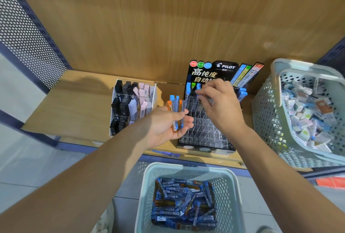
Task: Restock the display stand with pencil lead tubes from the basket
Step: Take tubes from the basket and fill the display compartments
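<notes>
Head view, only one. Left hand (166,123) sat mid-frame, palm up, fingers (186,120) curled round a bundle of pencil lead tubes (175,111), blue and orange caps, held upright just left of the display stand (203,132). Right hand (218,105) was over the stand's back rows. Its thumb and forefinger pinched a blue-capped tube (198,88), upright, lower end down among the clear grid cells; could not tell if it was fully seated. A few blue and green caps stood in the back row, while the front cells looked mostly unfilled.

The basket (186,167) at bottom centre, on the floor below the shelf (74,105), held many more tubes lying loose. A second basket (270,105) at right held mixed small packs. An acrylic organiser (130,102) with black and pink items stood left of the stand.

Step, as judged: slotting tubes one by one, early in the restock. Next move likely calls for letting the tube drop into its cell, then picking another from the left-hand bundle and lining it up straight over a free cell.
</notes>
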